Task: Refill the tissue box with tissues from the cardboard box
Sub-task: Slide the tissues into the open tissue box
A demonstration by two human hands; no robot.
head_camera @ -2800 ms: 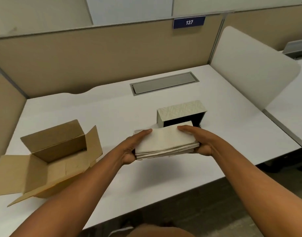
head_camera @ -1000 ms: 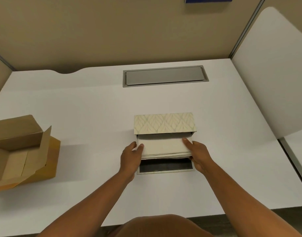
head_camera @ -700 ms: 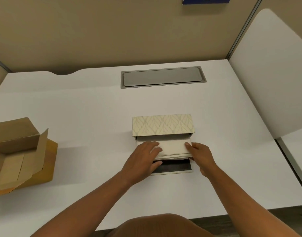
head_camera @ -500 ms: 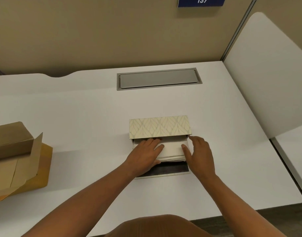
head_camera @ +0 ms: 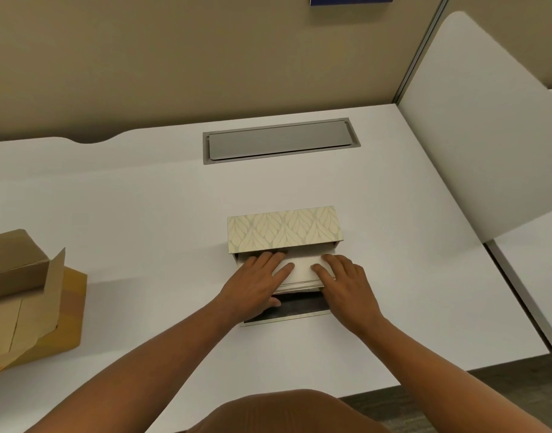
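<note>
At mid-desk (head_camera: 143,214), both palms lie flat on the tissue stack (head_camera: 303,268) inside the tissue box (head_camera: 284,229). Left hand (head_camera: 256,287) and right hand (head_camera: 346,285) press down with fingers spread, gripping nothing. Cardboard box (head_camera: 25,295) sits far left.

Bare desk (head_camera: 143,214) surrounds the tissue box (head_camera: 284,232); cardboard box (head_camera: 25,301) apparently well left.

Your left hand (head_camera: 255,284) lies flat, palm down, fingers spread and pointing to one o'clock. Your right hand (head_camera: 346,285) lies flat too, fingers aimed at eleven o'clock, close beside the left. Both bare forearms run in from six o'clock, converging toward the hands.
</note>
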